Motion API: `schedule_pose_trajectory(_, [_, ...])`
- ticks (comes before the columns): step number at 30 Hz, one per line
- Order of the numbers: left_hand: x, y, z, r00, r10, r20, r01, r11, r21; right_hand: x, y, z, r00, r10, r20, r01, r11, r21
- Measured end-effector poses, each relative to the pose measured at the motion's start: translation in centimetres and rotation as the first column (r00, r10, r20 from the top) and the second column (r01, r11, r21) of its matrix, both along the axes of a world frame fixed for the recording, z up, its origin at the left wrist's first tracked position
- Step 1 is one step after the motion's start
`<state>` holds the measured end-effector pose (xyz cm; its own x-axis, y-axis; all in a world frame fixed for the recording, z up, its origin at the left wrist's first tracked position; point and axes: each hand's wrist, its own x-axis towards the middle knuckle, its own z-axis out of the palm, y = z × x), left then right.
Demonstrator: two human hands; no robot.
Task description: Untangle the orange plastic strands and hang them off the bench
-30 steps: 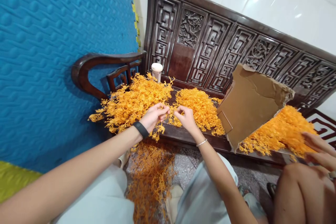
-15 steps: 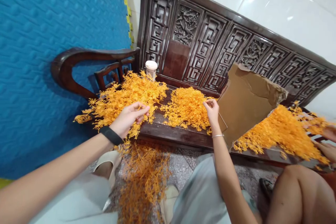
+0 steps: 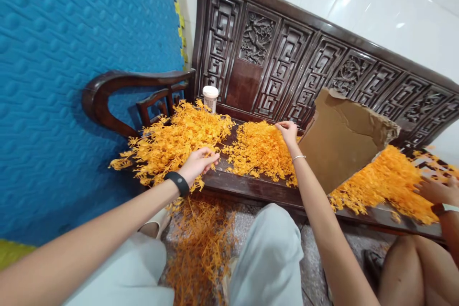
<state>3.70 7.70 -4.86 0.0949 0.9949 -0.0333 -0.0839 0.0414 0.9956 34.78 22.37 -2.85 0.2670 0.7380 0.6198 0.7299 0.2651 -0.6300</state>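
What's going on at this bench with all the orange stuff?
A person sits facing a carved wooden bench heaped with orange plastic sprigs. Their left hand rests on the edge of the left pile, fingers loosely curled. Their right hand reaches over the middle pile, fingertips pinched. A torn cardboard sheet leans behind a third pile, where another person's hand works. More sprigs lie on the floor.

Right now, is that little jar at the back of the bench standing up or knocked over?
Upright. The jar stands on its base behind the left orange pile, its white lid on top.
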Motion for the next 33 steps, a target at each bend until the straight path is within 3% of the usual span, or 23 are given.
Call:
schedule_pose_trajectory(5, [0.5, 0.5, 0.2, 0.999, 0.003, 0.051, -0.003, 1.000, -0.008, -0.2, 1.8, -0.1, 0.980, -0.118, -0.162, 0.096, 0.986, -0.137])
schedule_pose_trajectory(13, [2.2, 0.9, 0.3, 0.995, -0.044, 0.094, 0.043, 0.999, 0.008, -0.2, 2.9, -0.7, 0.961, -0.211, -0.179, 0.177, 0.966, -0.189])
schedule_pose_trajectory(18, [3.2, 0.9, 0.6, 0.990, -0.078, 0.119, 0.074, 0.997, 0.039, -0.8, 1.9, 0.0, 0.953, -0.245, -0.176, 0.220, 0.964, -0.151])
schedule_pose_trajectory(21, [3.2, 0.9, 0.7, 0.989, -0.066, 0.134, 0.061, 0.997, 0.046, -1.7, 0.7, 0.8, 0.970, -0.209, -0.126, 0.209, 0.978, -0.013])
schedule_pose_trajectory(25, [2.8, 0.9, 0.7, 0.981, -0.053, 0.186, 0.055, 0.999, -0.002, -4.4, -2.3, 1.9, 0.999, -0.019, -0.035, 0.025, 0.986, 0.167])
schedule_pose_trajectory(29, [2.5, 0.9, 0.9, 0.970, -0.063, 0.234, 0.063, 0.998, 0.009, -8.6, -6.8, 2.7, 0.969, 0.243, -0.047, -0.235, 0.963, 0.129])
schedule_pose_trajectory(31, [2.3, 0.9, 1.1, 0.961, -0.073, 0.267, 0.070, 0.997, 0.020, -10.5, -9.2, 2.8, 0.903, 0.419, -0.097, -0.419, 0.908, 0.017])
schedule_pose_trajectory(33, [2.2, 0.8, 1.5, 0.953, -0.082, 0.292, 0.076, 0.997, 0.031, -12.1, -11.3, 2.4, 0.798, 0.575, -0.180, -0.599, 0.790, -0.132])
